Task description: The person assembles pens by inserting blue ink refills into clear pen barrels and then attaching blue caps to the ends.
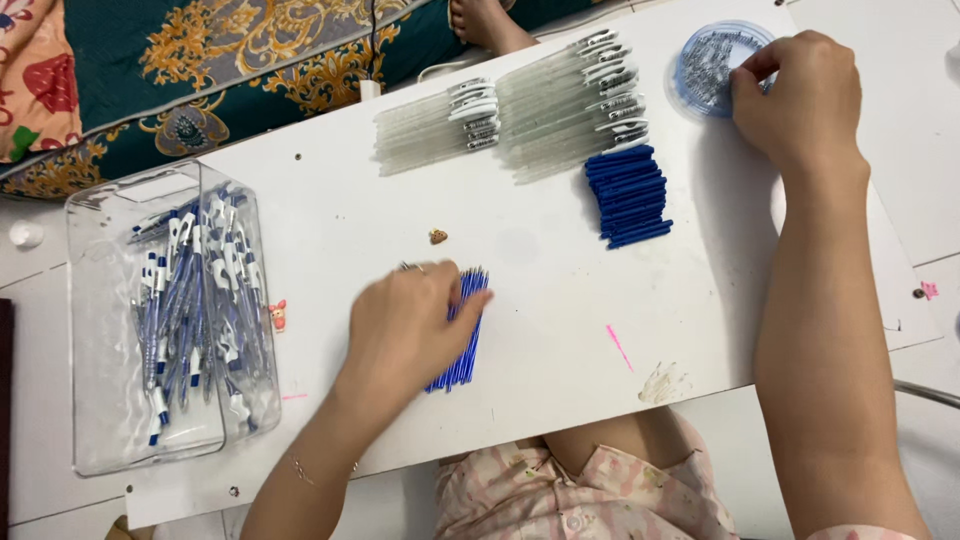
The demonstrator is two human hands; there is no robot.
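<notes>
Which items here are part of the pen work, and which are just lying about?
In use: blue refills under left hand; dish of springs at right hand; clear barrels; blue grips; bin of pens.
Lying about: patterned cloth; small brown bit.

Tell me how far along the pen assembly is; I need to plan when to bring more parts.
Done: a clear bin holds a heap of finished pens. In hand: the left hand rests on a bunch of blue refills, while the right hand reaches into a round blue dish of small springs. Left: two rows of clear barrels and a stack of blue grips lie unused on the white board.
</notes>
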